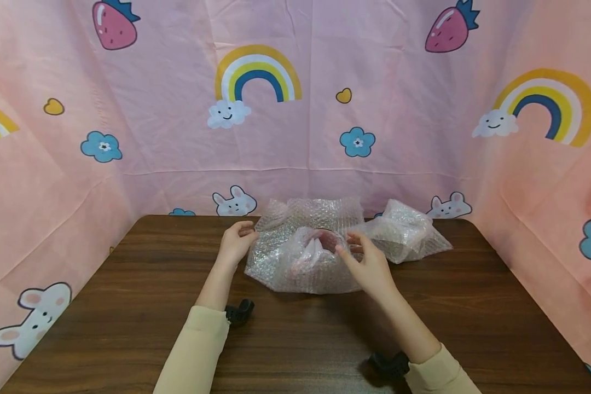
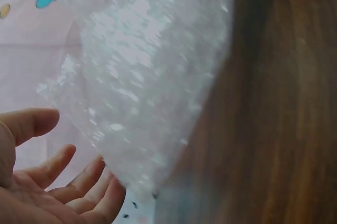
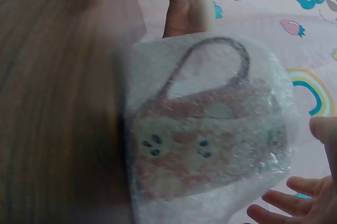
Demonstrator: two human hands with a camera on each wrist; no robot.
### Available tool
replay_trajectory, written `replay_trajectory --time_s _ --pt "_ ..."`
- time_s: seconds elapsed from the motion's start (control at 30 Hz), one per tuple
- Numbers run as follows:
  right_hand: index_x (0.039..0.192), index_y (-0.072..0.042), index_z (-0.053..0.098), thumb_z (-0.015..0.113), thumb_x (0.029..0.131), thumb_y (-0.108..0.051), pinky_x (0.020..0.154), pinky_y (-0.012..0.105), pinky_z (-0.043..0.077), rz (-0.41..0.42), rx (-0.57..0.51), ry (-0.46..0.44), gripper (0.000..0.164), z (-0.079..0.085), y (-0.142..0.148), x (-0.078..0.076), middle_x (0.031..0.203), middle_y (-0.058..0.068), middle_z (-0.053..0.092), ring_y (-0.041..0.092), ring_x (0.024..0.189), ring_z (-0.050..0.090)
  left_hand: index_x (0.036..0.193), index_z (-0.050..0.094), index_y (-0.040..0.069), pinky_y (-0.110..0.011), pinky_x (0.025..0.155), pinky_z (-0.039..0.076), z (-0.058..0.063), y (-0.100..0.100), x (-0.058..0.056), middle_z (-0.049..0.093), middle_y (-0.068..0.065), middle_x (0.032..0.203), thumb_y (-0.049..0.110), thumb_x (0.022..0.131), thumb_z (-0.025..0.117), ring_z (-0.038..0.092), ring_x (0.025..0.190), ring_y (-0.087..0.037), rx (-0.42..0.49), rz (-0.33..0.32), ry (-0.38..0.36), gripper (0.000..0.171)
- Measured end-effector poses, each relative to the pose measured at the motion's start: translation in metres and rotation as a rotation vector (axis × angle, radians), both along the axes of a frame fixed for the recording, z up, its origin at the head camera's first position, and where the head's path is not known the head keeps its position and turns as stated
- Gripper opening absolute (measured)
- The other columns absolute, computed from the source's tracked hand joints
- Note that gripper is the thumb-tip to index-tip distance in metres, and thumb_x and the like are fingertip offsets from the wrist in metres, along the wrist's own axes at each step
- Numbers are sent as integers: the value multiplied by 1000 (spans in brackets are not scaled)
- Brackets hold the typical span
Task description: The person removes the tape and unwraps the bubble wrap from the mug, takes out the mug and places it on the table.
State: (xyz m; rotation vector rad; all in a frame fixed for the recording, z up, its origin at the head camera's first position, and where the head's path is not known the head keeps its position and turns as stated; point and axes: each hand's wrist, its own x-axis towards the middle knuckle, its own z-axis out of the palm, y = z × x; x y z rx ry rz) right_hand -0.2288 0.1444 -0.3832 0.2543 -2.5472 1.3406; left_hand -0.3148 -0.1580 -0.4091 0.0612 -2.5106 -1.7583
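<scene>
Here's the bubble-wrap bundle [image 1: 320, 276], right between the two hands, resting on the dark wooden table [image 1: 128, 306]! The left hand [image 1: 233, 245] is at its left side, fingers loosely bent, thumb well apart from them, nothing in its grasp; in the left wrist view the fingertips come right up to the edge of the wrap, but whether they touch it I cannot tell. Over to the right hand [image 1: 371, 268]: a wide grip this one, thumb and fingers spread at the bundle's right side, clasping nothing, and contact there is hard to call too. And look through the plastic, between those hands: a pinkish patterned item [image 3: 205, 155] with pale, dark-eyed faces and a dark looped handle [image 3: 245, 63]! Just beyond the right hand, a second piece of bubble wrap [image 1: 409, 235] lies crumpled. Behind each hand, nearer the body, a black wrist device [image 1: 241, 312] and a cream sleeve [image 1: 192, 350]. Past both hands hangs the pink backdrop [image 1: 310, 137], rainbows, strawberries, rabbits and all.
</scene>
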Motion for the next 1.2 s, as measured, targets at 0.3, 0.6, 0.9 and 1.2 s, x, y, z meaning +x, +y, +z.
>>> replay_trajectory --time_s 0.3,0.6,0.9,1.2 --pt "135 -9 53 63 92 -39 85 50 49 -1 -56 -63 53 11 6 -7 124 15 61 32 108 60 127 59 3 -45 87 47 22 19 17 60 -15 122 20 93 61 58 109 -31 -68 -13 96 38" --pt "133 -7 55 64 92 -38 80 46 51 -26 -59 -109 53 10 4 -15 117 14 65 32 101 63 131 58 5 -44 88 48 26 51 33 63 -14 120 33 94 62 60 109 -30 -88 -161 157 46" --pt "132 -4 56 67 90 -38 84 47 50 -28 -63 -127 55 10 -1 -20 115 18 65 35 104 62 139 50 5 -46 91 47 22 67 41 61 -15 125 38 95 60 57 113 -33 -108 -239 139 56" --pt "126 -2 62 70 88 -36 83 45 51 -22 -20 -122 52 5 -6 -20 117 20 63 32 106 62 140 49 7 -48 90 47 17 76 44 57 -18 130 43 93 61 56 114 -35 -119 -268 140 60"
